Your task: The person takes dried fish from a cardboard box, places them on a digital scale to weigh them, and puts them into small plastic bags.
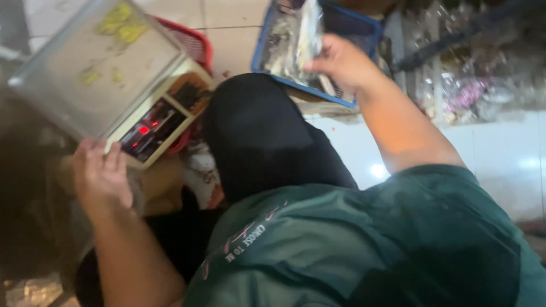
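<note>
White tiled floor (pixel 500 153) fills the background, seen from above past the person's dark green shirt and black-clad knee. Upper left: flat electronic weighing scale with a steel platter (pixel 99 62), tilted; platter carries yellowish smears, red digits lit on the front panel. A red plastic mesh basket (pixel 196 41) sits just behind and partly under the scale; contents hidden. Upper centre: blue rectangular plastic tray (pixel 364 28) on the floor, holding clear plastic packets with dark, blurred contents. Right of it, a heap of clear plastic bags (pixel 472 85), contents too blurred to tell.

Right hand (pixel 341 61) is raised over the blue tray, fingers closed round a clear plastic packet (pixel 310 31); the packet stands upright out of the top of the grip, above the thumb, over the tray's contents.

Left hand (pixel 102 176) lies at the scale's lower front corner, fingertips touching its edge just below the display, fingers loosely curled; whether they grip it I cannot tell
</note>
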